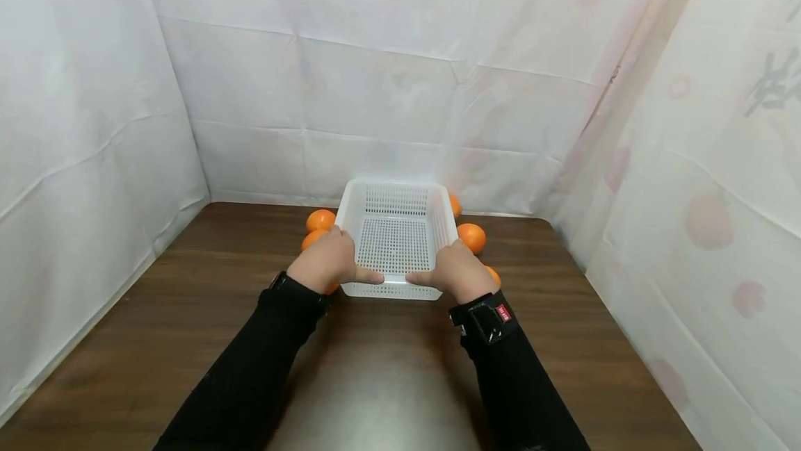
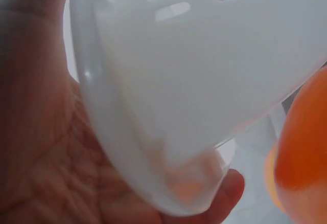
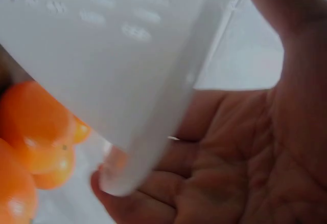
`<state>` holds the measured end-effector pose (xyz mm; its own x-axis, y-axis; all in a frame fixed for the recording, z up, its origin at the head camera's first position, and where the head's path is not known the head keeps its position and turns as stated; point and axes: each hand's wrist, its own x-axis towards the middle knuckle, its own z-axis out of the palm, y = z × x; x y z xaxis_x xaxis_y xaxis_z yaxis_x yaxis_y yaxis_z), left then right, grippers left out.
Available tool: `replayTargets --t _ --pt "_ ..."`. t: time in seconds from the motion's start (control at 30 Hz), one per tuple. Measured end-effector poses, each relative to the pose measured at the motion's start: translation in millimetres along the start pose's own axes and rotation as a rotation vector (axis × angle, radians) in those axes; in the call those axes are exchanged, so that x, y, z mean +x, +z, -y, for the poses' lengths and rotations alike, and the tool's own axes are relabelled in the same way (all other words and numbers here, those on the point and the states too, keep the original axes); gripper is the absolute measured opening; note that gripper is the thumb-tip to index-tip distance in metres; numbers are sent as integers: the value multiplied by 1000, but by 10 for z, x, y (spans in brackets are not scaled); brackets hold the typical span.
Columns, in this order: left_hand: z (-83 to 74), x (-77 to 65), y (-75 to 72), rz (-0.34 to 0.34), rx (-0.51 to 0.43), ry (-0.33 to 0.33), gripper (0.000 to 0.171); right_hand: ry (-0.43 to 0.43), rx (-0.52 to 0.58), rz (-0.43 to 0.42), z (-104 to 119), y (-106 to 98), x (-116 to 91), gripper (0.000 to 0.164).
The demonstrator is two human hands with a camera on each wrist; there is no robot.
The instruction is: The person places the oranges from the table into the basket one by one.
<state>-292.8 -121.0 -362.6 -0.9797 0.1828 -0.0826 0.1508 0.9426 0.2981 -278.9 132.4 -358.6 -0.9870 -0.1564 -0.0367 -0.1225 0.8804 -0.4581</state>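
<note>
White perforated plastic basket (image 1: pixel 395 242) is toward the far edge of the wooden table (image 1: pixel 156 312), oranges (image 1: pixel 471 238) on both sides; whether it is lifted, I cannot tell. The left hand (image 1: pixel 328 260) and right hand (image 1: pixel 459 270) grip its near corners, thumbs along the front rim, other fingers curled round the sides. A sideways swing could knock oranges rolling; held only nearby, its far end might dip.

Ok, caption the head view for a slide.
Both hands grip a white perforated basket, with orange fruit on either side.
</note>
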Motion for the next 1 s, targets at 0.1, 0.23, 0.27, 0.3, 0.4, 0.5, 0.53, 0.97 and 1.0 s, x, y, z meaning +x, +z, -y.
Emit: replayTargets --t 0.1,0.23,0.27,0.3,0.4,0.5,0.53,0.97,1.0 --pt "-22 -75 4 -6 10 14 104 28 -21 22 21 -52 -106 68" --pt "-50 -92 -20 -23 8 51 108 56 -40 31 39 -141 -177 68" --pt "-55 -87 -29 -27 11 58 108 58 -48 30 41 -158 -185 67" --pt "-58 -81 -39 -29 18 63 110 52 -47 26 42 -171 -188 66" --pt "-67 -70 -63 -30 34 62 113 32 -27 21 43 -193 -192 64" --pt "-71 -80 -75 -19 48 61 113 33 -6 31 47 -195 -196 63" --pt "-73 -87 -76 -13 48 57 111 35 -2 36 52 -194 -199 62" --pt "-37 -245 -75 4 92 34 127 54 -39 51 131 -159 -289 65" --pt "-32 -256 -81 4 87 36 125 49 -37 48 136 -160 -294 65"
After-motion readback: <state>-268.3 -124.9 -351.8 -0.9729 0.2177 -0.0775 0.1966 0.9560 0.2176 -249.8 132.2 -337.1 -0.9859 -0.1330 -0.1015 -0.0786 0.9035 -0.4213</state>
